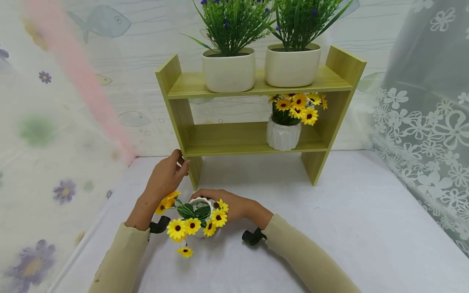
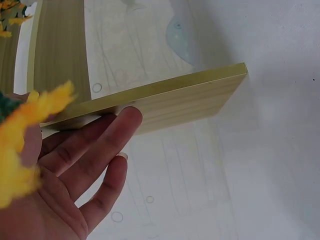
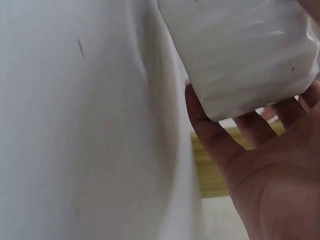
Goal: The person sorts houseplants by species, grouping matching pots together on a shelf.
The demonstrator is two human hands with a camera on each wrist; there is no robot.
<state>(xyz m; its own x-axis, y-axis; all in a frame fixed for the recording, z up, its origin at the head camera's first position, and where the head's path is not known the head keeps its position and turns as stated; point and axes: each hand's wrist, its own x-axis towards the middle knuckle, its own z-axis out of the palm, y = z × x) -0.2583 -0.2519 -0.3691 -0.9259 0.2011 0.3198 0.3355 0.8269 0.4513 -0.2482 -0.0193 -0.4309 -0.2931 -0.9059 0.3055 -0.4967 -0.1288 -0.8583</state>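
My right hand [image 1: 232, 203] curls round a white ribbed pot [image 3: 245, 55] of yellow artificial sunflowers [image 1: 192, 226], in front of the shelf's left leg. In the head view its fingers lie behind the pot, partly hidden by blooms. The pot's top faces up towards the head camera, with green leaves over its rim. My left hand [image 1: 165, 175] is at the left side panel [image 2: 170, 95] of a wooden two-tier shelf [image 1: 227, 140]. Its fingers lie along the panel's outer face, thumb by the front edge. Blurred yellow petals [image 2: 25, 140] partly cover this hand in the left wrist view.
Another white pot [image 1: 283, 134] of yellow sunflowers stands on the lower tier at right. Two larger white planters [image 1: 229, 73] with grassy plants and purple flowers stand on top. A white cloth [image 1: 329, 244] covers the table; patterned curtains [image 1: 55, 122] hang around it.
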